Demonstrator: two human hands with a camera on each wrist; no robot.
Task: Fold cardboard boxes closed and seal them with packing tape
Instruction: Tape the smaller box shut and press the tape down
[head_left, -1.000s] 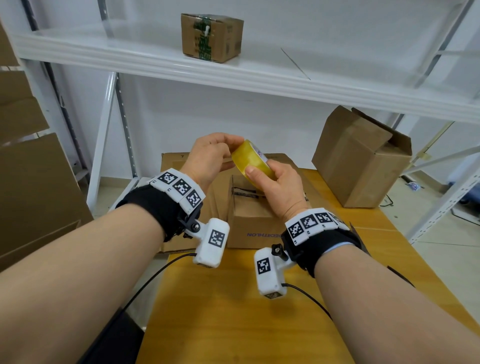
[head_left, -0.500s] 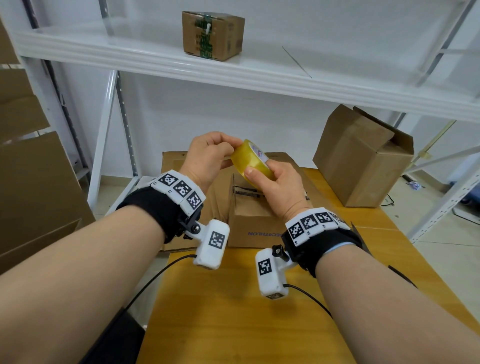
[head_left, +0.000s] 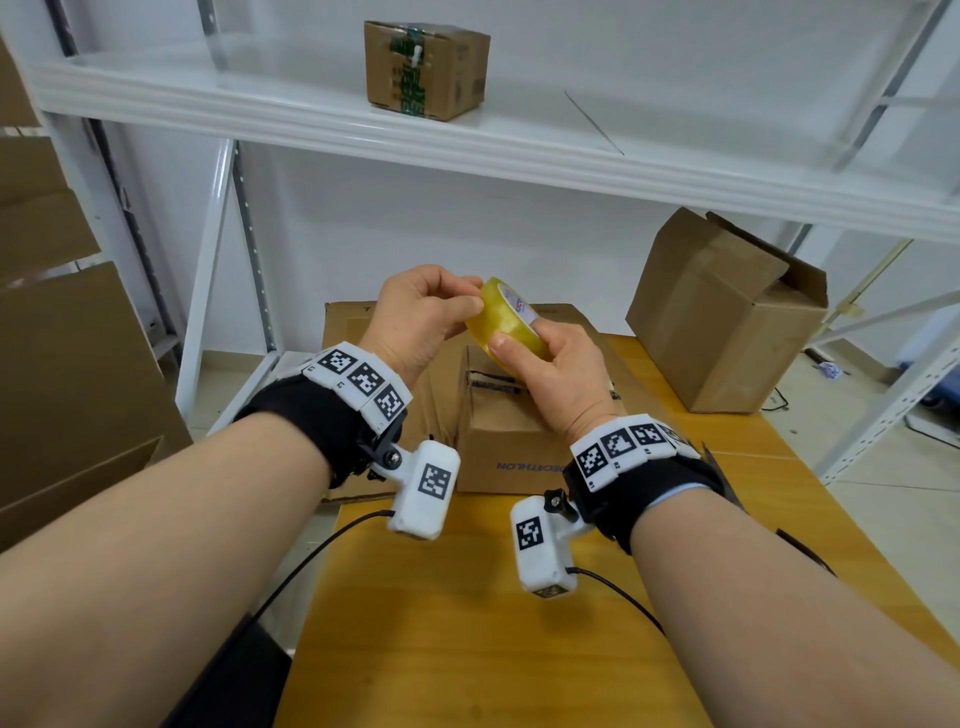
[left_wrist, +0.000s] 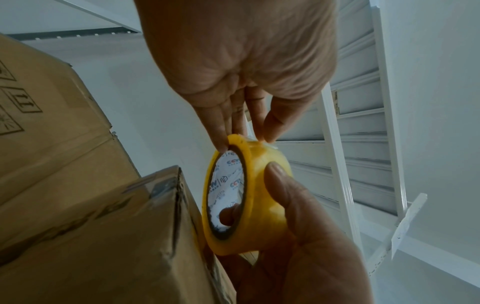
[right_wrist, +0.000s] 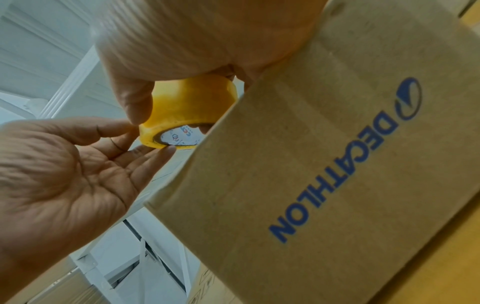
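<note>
Head view is showing both hands raised together above a small brown box (head_left: 511, 447) that is sitting on a yellow wooden table (head_left: 467, 639). The right hand (head_left: 558, 379) is gripping a roll of yellow packing tape (head_left: 506, 322): its thumb is pressing on the outer band, and in the left wrist view a fingertip of the same hand is showing inside the white printed core, so the fingers are curling round the roll from both sides. The left hand (head_left: 415, 322) is sitting just to the left of the roll, with its fingertips closing on the upper rim. In the left wrist view, those fingers (left_wrist: 226, 123) are reaching down nearly straight and pinching at the edge of the roll together with the thumb; whether a loose tape end is between them cannot be told. The right wrist view is showing the left palm (right_wrist: 64, 174) turned open toward the camera, with only the fingertips meeting the roll.

The roll is hanging directly above the far top edge of the small box, clear of it. The box is bearing blue lettering on its near side, and its top flaps are lying down. Beyond the right hand, well apart, a larger box (head_left: 727, 317) is standing tilted with flaps open. Above both hands, another box (head_left: 426, 67) is resting on a white shelf (head_left: 519, 145).
</note>
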